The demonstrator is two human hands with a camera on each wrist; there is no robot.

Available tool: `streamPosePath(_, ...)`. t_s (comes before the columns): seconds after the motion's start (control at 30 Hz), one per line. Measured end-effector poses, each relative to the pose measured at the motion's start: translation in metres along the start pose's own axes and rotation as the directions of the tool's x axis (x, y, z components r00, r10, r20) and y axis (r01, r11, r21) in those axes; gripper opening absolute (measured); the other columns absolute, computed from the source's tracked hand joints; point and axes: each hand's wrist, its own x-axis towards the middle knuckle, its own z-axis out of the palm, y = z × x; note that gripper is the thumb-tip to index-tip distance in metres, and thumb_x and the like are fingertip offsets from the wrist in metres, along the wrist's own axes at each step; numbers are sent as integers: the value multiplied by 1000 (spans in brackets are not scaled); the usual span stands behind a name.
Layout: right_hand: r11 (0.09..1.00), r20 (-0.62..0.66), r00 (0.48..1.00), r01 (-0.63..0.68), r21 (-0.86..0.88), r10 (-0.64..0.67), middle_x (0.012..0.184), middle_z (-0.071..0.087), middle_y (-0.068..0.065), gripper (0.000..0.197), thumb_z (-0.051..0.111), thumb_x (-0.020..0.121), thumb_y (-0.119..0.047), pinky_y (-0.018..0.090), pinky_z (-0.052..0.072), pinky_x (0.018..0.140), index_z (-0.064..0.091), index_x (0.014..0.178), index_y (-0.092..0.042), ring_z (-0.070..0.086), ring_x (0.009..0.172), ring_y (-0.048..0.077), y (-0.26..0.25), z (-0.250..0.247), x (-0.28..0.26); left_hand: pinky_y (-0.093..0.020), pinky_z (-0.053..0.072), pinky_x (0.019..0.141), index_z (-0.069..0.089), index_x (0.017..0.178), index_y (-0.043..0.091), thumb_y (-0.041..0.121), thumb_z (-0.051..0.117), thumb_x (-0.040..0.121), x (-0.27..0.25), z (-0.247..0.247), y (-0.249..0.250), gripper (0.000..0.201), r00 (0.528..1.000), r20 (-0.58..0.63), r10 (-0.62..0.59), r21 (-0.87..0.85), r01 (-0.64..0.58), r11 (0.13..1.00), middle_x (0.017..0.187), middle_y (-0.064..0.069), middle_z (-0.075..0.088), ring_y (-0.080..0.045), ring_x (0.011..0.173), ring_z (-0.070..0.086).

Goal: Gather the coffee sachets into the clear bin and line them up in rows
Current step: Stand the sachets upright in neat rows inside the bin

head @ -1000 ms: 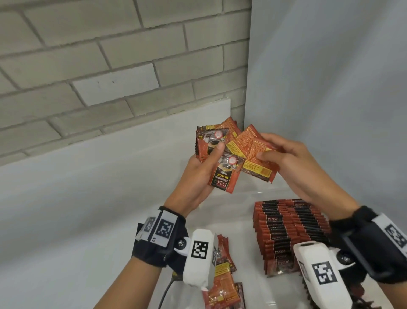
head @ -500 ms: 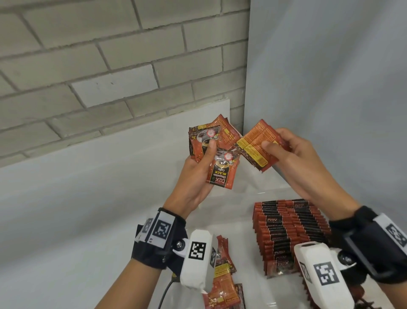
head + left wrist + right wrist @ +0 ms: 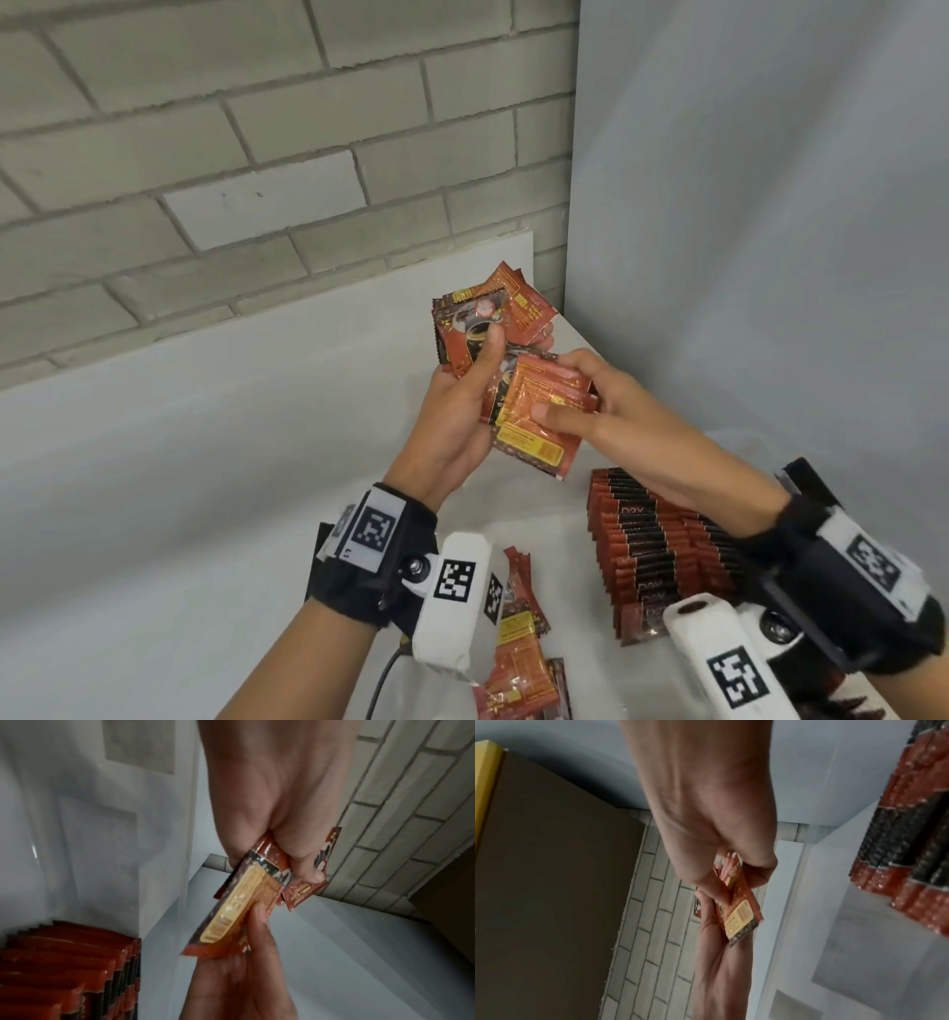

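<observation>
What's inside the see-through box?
Inside the clear bin, coffee sachets stand packed in neat rows. The right hand's wrist covers the near end, so more there can't be seen.

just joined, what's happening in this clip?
A person is sorting coffee sachets by hand. The left hand grips a fanned bunch of sachets under its thumb, held up above the clear bin. The right hand pinches one sachet against that bunch. Rows of sachets already stand packed in the bin; loose sachets lie near the left wrist.
</observation>
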Motion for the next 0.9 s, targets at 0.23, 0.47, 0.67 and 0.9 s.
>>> streamPosePath(0.23,996,-96,995,11,86,-3,103,71,-4,25,66,89,-17,18,53,80,56,112,-19,68,94,6,0,-4,4,-41,50,98,54,127,15,42,45,92,1,3,2,45,1000,27,-7,-70,9,998,123,-12,65,-25,114,63)
streamPosePath(0.47,994,-244,965,105,39,-93,105,70,-6,27,70,86,-20,15,53,72,58,110,-24,69,90,4,-6,-13,3,-37,50,96,64,113,16,22,52,97,5,0,0,21,998,-44,48,13,-48,999,111,-8,71,-21,103,66)
streamPosePath(0.67,991,-241,961,123,-60,-134,107,69,-5,35,70,86,-21,23,56,81,57,119,-21,68,95,7,-4,-11,2,-28,56,77,67,109,14,15,59,92,3,-2,-3,18,996,-29,84,111,-80,991,100,-4,74,-17,92,70)
streamPosePath(0.9,993,-240,964,106,-44,-113,110,66,-7,38,69,87,-24,21,55,81,53,121,-25,67,97,7,-2,-9,2,-27,55,73,67,109,12,7,62,87,5,-3,-2,23,995,-34,96,79,-93,992,100,-4,74,-17,90,70)
